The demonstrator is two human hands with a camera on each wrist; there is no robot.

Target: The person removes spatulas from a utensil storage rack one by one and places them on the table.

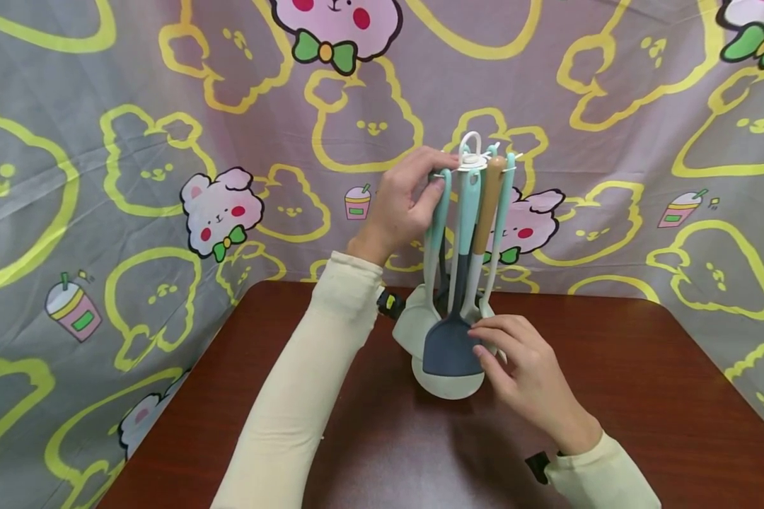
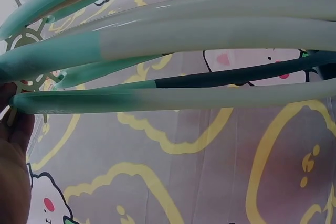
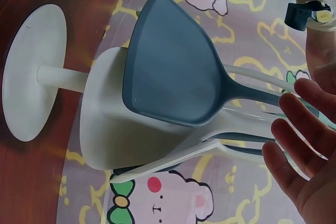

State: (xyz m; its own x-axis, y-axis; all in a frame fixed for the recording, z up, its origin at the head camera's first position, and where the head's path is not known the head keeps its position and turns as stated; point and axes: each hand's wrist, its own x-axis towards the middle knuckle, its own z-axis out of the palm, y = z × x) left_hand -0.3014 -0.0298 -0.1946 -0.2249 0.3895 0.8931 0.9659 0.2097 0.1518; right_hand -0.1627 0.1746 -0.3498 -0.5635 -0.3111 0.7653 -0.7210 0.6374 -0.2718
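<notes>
A white rotating rack (image 1: 472, 164) holds several hanging utensils with mint, white and wooden handles. My left hand (image 1: 407, 198) pinches the rack's top at its left side, thumb against a mint handle end. In the left wrist view, fingertips of this hand (image 2: 16, 145) reach the spoked top (image 2: 29, 38). A dark blue-grey turner (image 1: 452, 348) hangs in front, over a pale utensil (image 3: 113, 140). My right hand (image 1: 528, 375) is beside the turner's right edge, fingers loosely bent; in the right wrist view, its spread fingers (image 3: 294, 145) are near the turner's neck (image 3: 247, 92).
The rack's round white base (image 1: 448, 387) stands on a dark red-brown table (image 1: 216, 410). Behind and to the left hangs a grey-pink cloth (image 1: 280, 127) with yellow outlines and cartoon figures. Black wrist devices show at both sleeves.
</notes>
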